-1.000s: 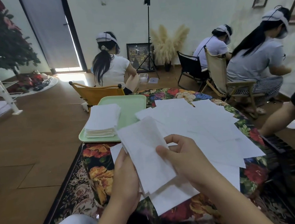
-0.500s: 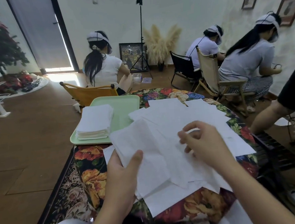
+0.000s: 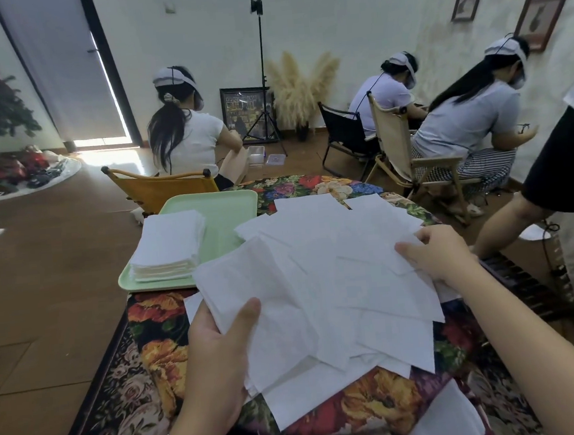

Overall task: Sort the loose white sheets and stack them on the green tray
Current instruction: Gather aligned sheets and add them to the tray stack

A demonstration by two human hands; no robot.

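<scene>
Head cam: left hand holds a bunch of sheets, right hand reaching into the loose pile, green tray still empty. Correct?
Not quite. The green tray is not empty: the head view shows a neat stack of white sheets on its left side. The rest stands: the left hand holds a bunch of sheets, and the right hand reaches into the loose pile.

One green tray (image 3: 224, 211), one stack of sheets (image 3: 168, 247) — two hands, three seated people, three chairs.
</scene>
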